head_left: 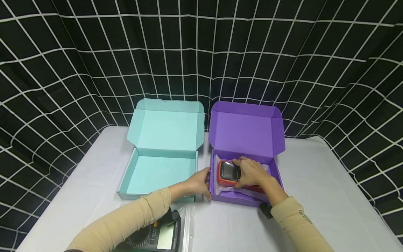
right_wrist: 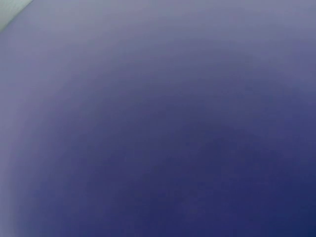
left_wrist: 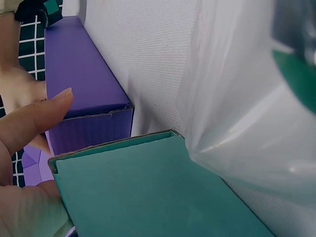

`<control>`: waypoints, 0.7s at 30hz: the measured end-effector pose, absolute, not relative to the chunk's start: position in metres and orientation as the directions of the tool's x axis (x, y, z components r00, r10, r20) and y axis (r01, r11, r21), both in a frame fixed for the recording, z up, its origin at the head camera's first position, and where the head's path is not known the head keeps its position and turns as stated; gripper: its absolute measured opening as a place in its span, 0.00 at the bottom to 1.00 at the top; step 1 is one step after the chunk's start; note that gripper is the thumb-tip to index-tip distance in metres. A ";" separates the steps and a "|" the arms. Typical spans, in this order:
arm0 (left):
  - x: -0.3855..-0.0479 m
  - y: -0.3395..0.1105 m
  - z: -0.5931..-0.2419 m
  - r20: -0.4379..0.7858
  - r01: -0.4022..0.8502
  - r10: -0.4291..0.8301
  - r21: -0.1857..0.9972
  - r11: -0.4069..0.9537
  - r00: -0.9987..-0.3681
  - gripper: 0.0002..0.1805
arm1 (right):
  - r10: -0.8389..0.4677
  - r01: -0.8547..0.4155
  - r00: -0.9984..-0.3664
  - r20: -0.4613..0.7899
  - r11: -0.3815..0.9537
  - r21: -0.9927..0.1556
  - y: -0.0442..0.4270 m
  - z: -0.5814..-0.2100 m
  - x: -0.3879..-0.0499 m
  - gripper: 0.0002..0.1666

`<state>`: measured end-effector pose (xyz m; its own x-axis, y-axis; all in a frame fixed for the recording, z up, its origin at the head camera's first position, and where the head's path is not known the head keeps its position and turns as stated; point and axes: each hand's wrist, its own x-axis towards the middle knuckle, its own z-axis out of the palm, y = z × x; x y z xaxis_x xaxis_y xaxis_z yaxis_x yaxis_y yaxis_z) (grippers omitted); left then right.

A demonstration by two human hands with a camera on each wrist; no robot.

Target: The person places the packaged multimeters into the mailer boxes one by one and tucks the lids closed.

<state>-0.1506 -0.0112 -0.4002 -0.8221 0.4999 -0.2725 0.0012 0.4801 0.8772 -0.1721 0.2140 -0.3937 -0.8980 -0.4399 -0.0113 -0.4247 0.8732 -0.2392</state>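
Note:
An orange-cased digital multimeter (head_left: 228,171) with a dark screen lies in the open purple box (head_left: 234,199), on clear plastic. My right hand (head_left: 250,171) grips it across the middle from above, hiding part of its face. At the left wall of the purple box is my left hand (head_left: 198,182), its thumb extended against the box near the front corner. The left wrist view shows that thumb (left_wrist: 37,118) beside the purple cardboard, with the teal box close by. Blurred purple fills the right wrist view, and no fingers appear there.
A teal box (head_left: 167,175) stands to the left with its lid raised. Near the front edge, a black multimeter (head_left: 165,236) in a clear zip bag (head_left: 189,224) lies partly under my left sleeve. A black grid-lined curtain (head_left: 201,63) surrounds the white table (head_left: 302,168).

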 end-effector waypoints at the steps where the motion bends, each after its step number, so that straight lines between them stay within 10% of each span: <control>1: -0.151 -0.011 -0.400 -0.275 -0.002 0.500 0.877 0.480 -0.822 0.59 | -0.437 -0.421 -0.899 -0.014 0.874 -0.241 0.214 -0.394 -0.172 0.56; 21: -0.151 -0.011 -0.400 -0.278 0.007 0.496 0.867 0.497 -0.823 0.58 | -0.426 -0.404 -0.904 -0.021 0.871 -0.281 0.214 -0.393 -0.171 0.57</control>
